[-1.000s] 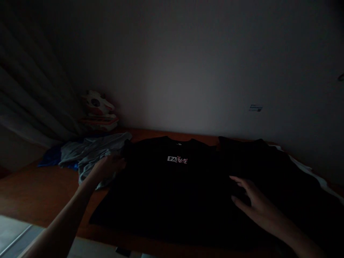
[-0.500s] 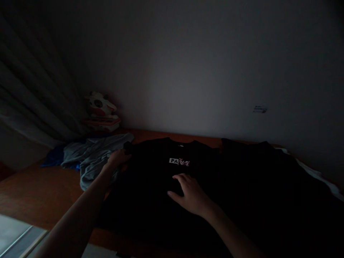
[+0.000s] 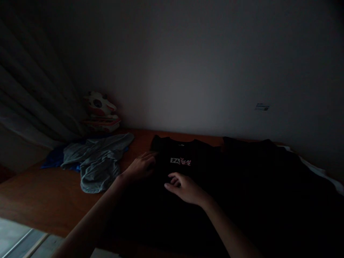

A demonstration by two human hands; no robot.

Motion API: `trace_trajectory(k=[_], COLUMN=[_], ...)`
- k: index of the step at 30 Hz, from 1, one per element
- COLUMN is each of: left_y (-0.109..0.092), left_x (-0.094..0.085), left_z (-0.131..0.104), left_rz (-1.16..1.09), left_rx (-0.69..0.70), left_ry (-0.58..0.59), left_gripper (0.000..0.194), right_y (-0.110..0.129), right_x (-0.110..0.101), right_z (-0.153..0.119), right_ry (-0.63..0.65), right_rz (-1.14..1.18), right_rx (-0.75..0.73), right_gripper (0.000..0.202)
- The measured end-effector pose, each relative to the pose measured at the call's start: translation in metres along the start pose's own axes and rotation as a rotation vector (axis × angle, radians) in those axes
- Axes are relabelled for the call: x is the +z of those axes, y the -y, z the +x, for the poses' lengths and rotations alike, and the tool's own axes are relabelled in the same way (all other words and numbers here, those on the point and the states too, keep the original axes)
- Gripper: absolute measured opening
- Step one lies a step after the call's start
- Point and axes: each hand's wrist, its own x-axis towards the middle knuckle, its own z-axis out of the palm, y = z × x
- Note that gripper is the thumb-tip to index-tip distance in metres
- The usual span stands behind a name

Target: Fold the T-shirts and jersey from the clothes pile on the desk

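Left hand (image 3: 141, 166) is pinching the folded edge of the black cotton T-shirt with white chest logo (image 3: 188, 172); right hand (image 3: 185, 187), fingers loosely spread, is pressing beside that grip. The fold is being judged likely to slip or bunch in this dim light.

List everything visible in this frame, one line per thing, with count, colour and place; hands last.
black T-shirt: one, black with a small white and pink chest print, spread on the table centre.
dark clothes: a pile, count unclear, black, right of the T-shirt.
grey clothes: crumpled heap, grey over blue, table left.
table: one, reddish brown wood.
toy: one, white and red, back left corner.
curtain: grey, far left.
wall: pale, behind.
left hand: on the T-shirt's left edge.
right hand: flat on the T-shirt below the print.
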Motion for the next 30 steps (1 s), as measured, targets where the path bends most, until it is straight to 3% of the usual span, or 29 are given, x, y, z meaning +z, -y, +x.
trace_trajectory(k=[3, 8, 11, 15, 19, 24, 28, 30], left_y=[-0.013, -0.014, -0.01, 0.0, 0.009, 0.014, 0.016, 0.016], left_x=[0.009, 0.003, -0.005, -0.012, -0.015, -0.015, -0.013, -0.014], left_z=[-0.008, -0.02, -0.024, -0.029, -0.032, -0.035, -0.037, -0.04], left_rz=[0.053, 0.105, 0.127, 0.148, 0.098, 0.063, 0.046, 0.035], left_rx=[0.084, -0.003, -0.06, -0.195, -0.29, -0.227, -0.174, -0.157], left_ry=[0.055, 0.053, 0.051, 0.094, 0.078, 0.107, 0.137, 0.143], left_gripper=[0.026, 0.032, 0.039, 0.059, 0.05, 0.043, 0.042, 0.038], right_y=[-0.014, -0.031, -0.035, -0.042, -0.047, -0.048, -0.047, -0.046], right_x=[-0.003, -0.001, 0.003, 0.009, 0.015, 0.027, 0.028, 0.026], right_z=[0.029, 0.078, 0.095, 0.099, 0.094, 0.093, 0.092, 0.092], right_ry=[-0.136, -0.388, -0.469, -0.516, -0.636, -0.703, -0.715, -0.68], right_rz=[0.124, 0.24, 0.314, 0.288, 0.04, -0.316, -0.353, -0.362], right_rx=[0.108, 0.198, 0.228, 0.213, 0.091, -0.059, -0.011, 0.027], right_gripper=[0.059, 0.056, 0.044, 0.03, 0.022, 0.008, 0.025, 0.023])
